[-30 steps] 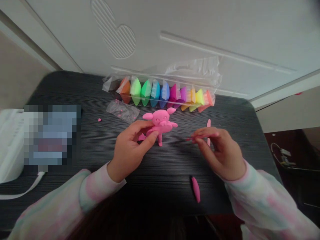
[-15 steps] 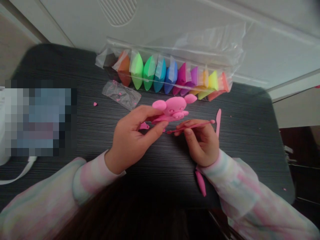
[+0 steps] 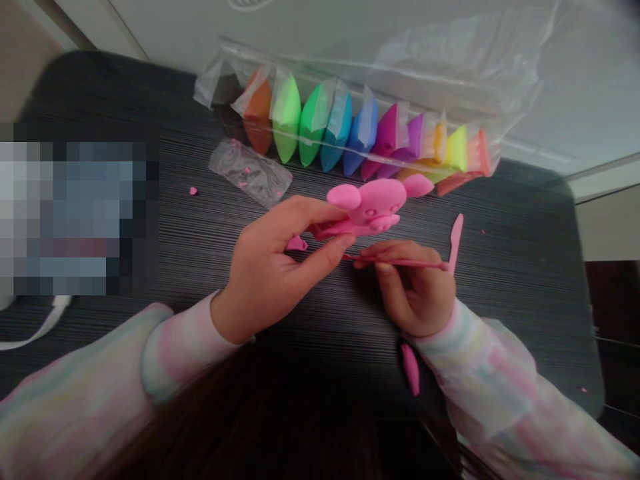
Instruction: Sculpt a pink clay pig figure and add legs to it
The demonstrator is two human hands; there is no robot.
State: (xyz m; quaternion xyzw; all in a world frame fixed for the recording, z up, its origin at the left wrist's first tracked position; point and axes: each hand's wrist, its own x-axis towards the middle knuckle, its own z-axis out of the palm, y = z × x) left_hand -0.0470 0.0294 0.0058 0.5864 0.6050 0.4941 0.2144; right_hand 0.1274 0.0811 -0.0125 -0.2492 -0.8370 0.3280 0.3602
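Note:
Between the thumb and fingers of my left hand (image 3: 280, 267) is a pink clay figure (image 3: 380, 203) with two large ears, round eyes and a snout, raised above the table. My right hand (image 3: 417, 290) pinches a thin pink modelling tool (image 3: 413, 263), held roughly level just below the figure. The tool's left end lies close to my left thumb; whether it touches anything there I cannot tell. A scrap of pink clay (image 3: 297, 243) shows behind my left hand. Near my right wrist rests a pink tapered piece (image 3: 411, 369).
Behind my hands, a clear plastic bag (image 3: 400, 73) holds several coloured clay packets (image 3: 286, 120). A small clear wrapper (image 3: 250, 175) with pink crumbs lies on the black table (image 3: 190, 253). To the right is a pink plastic knife (image 3: 456, 241); a white cable (image 3: 43, 332) runs at left.
The view has shifted, and the clay figure has turned and tilted a little in my left hand. The tool in my right hand now slants differently, its right end lower.

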